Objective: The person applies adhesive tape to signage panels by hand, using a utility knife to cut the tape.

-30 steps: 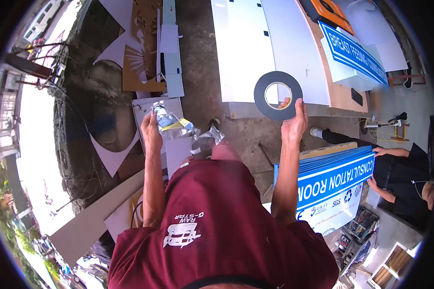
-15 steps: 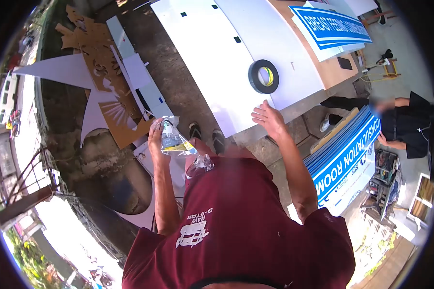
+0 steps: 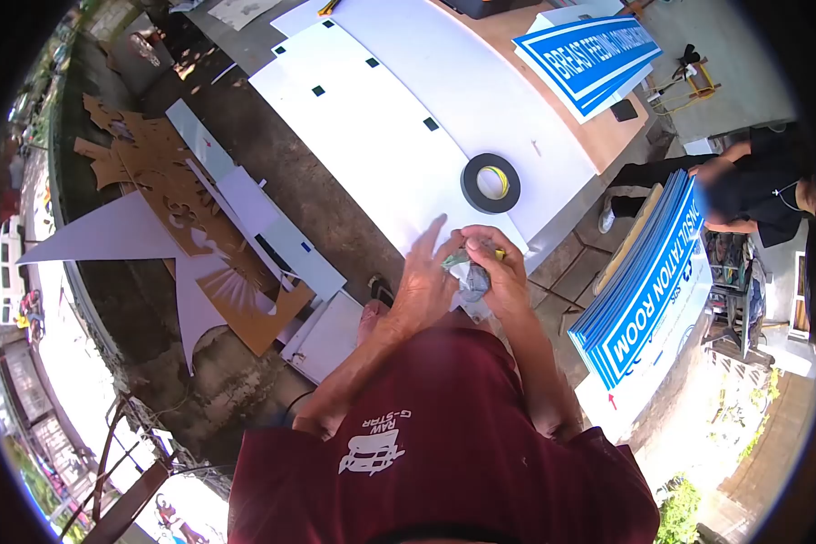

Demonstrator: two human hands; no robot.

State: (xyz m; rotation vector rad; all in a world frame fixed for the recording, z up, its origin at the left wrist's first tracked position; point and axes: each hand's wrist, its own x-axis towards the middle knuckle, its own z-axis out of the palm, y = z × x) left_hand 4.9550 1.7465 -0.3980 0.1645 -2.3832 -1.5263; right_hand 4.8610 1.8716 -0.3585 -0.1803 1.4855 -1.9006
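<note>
Clock dial centred on the held wrapper; 12 points away from the wearer.

Crumpled plastic wrapper [image 3: 473, 285]: gathered between both hands, in front of the maroon T-shirt [image 3: 444, 426]; grey, green and yellow patches visible. Right hand [image 3: 507, 283], on the 3 o'clock side: fingers clamped on the wrapper, thumb and forefinger near its top. Left hand [image 3: 422, 281], on the 9 o'clock side: fingers up against the wrapper, one extended toward 11; cannot tell whether they grip.

Black tape roll [image 3: 472, 191]: just past 12, lying flat, near the hands but apart from them. White panel [image 3: 363, 154] with small black squares: 11 o'clock, on the bench [image 3: 609, 145].

Blue-and-white "BREAST FEEDING" sign [image 3: 598, 58]: 1 o'clock, on the bench. Black phone [image 3: 624, 111]: between 1 and 2, near the sign.

Stack of "CONSULTATION ROOM" signs [image 3: 648, 308]: 3 o'clock, tilted. Person in black [image 3: 763, 195]: between 2 and 3, beside the stack.

Brown cut-out board [image 3: 263, 333]: 9 to 10 o'clock, well apart.
</note>
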